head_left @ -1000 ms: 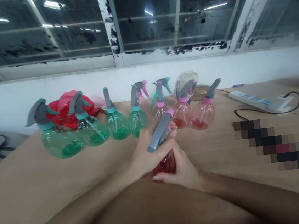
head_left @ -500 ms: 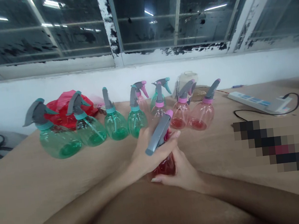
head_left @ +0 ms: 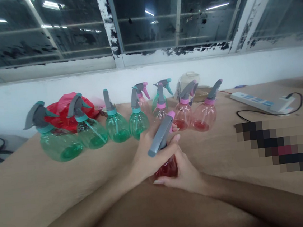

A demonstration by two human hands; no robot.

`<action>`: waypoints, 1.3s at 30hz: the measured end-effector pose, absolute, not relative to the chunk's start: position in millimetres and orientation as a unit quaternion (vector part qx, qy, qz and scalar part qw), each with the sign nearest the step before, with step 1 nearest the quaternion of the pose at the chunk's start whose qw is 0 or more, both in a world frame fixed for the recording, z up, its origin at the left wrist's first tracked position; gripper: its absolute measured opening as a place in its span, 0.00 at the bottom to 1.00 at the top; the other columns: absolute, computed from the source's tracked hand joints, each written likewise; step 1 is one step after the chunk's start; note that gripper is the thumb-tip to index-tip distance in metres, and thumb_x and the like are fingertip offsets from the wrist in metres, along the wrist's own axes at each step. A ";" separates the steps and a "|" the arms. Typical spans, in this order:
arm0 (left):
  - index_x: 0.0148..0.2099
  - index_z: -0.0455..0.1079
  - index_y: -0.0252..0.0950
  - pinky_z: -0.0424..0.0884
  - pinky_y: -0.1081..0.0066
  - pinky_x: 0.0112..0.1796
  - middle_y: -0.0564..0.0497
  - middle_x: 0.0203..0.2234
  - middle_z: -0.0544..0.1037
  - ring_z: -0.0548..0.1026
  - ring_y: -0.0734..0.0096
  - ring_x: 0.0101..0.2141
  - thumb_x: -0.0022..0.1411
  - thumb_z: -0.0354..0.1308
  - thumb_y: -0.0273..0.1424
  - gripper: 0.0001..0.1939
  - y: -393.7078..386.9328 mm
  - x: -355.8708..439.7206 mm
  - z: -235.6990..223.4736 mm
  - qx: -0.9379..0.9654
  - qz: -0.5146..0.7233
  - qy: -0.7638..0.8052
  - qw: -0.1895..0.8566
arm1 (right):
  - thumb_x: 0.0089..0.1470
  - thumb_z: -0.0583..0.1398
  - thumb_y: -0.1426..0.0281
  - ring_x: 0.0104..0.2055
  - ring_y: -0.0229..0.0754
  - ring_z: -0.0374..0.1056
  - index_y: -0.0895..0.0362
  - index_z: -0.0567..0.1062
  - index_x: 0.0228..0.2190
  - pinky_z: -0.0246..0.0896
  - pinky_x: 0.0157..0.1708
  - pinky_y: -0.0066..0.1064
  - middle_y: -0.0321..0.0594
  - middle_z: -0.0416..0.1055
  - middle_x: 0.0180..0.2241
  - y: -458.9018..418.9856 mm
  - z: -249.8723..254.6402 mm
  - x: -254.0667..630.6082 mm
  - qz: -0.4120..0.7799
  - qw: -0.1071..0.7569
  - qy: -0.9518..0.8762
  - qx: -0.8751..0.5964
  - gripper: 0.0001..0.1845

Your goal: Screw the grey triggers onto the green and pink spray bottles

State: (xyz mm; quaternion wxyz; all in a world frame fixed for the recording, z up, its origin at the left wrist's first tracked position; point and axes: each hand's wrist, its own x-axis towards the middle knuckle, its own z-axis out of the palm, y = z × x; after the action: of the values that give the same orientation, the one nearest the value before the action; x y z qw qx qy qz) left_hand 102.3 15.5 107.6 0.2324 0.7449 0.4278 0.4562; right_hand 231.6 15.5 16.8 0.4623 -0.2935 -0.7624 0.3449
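Note:
A pink-red spray bottle with a grey and pink trigger head stands close to my body, tilted slightly. My left hand is closed around its neck, just under the grey head. Low on the bottle's body, my right hand wraps the side, thumb across the near face. My fingers hide the collar and most of the trigger. Beyond my hands is a row of similar bottles: green ones, such as this green spray bottle, to the left and pink ones, such as this pink spray bottle, to the right.
A red plastic bag lies behind the green bottles. At the right are a white power strip with a black cable and a blurred-out dark object. The wooden table meets a white wall under windows.
The bottle and both hands stay in nearly the same place. Fingers of my left hand have shifted near the trigger, and a fingertip now shows past the pink nozzle.

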 end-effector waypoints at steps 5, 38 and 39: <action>0.32 0.68 0.37 0.71 0.71 0.30 0.55 0.22 0.73 0.73 0.71 0.27 0.58 0.57 0.33 0.05 16.1 103.3 110.3 0.744 0.455 0.432 0.229 | 0.40 0.70 0.55 0.54 0.57 0.64 0.50 0.57 0.58 0.60 0.53 0.55 0.47 0.65 0.53 15.7 15.0 232.3 0.335 0.461 -0.766 -0.297 0.47; 0.40 0.69 0.38 0.73 0.67 0.32 0.53 0.28 0.76 0.75 0.69 0.28 0.58 0.58 0.34 0.08 13.8 103.9 109.7 0.748 0.443 0.451 0.202 | 0.39 0.70 0.55 0.52 0.56 0.66 0.50 0.58 0.56 0.63 0.51 0.53 0.46 0.67 0.51 14.9 13.8 232.2 0.335 0.470 -0.763 -0.292 0.46; 0.38 0.69 0.39 0.72 0.68 0.31 0.54 0.26 0.76 0.75 0.69 0.28 0.57 0.58 0.34 0.06 13.5 104.3 110.6 0.748 0.442 0.453 0.200 | 0.39 0.70 0.55 0.52 0.56 0.66 0.50 0.59 0.56 0.63 0.51 0.54 0.46 0.67 0.51 15.1 13.2 232.0 0.339 0.472 -0.762 -0.287 0.46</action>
State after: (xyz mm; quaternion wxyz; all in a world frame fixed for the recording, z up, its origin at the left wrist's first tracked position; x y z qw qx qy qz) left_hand 104.3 13.5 110.6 0.1998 0.7475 0.4534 0.4425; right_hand 232.0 15.1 13.2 0.4717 -0.2869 -0.7617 0.3391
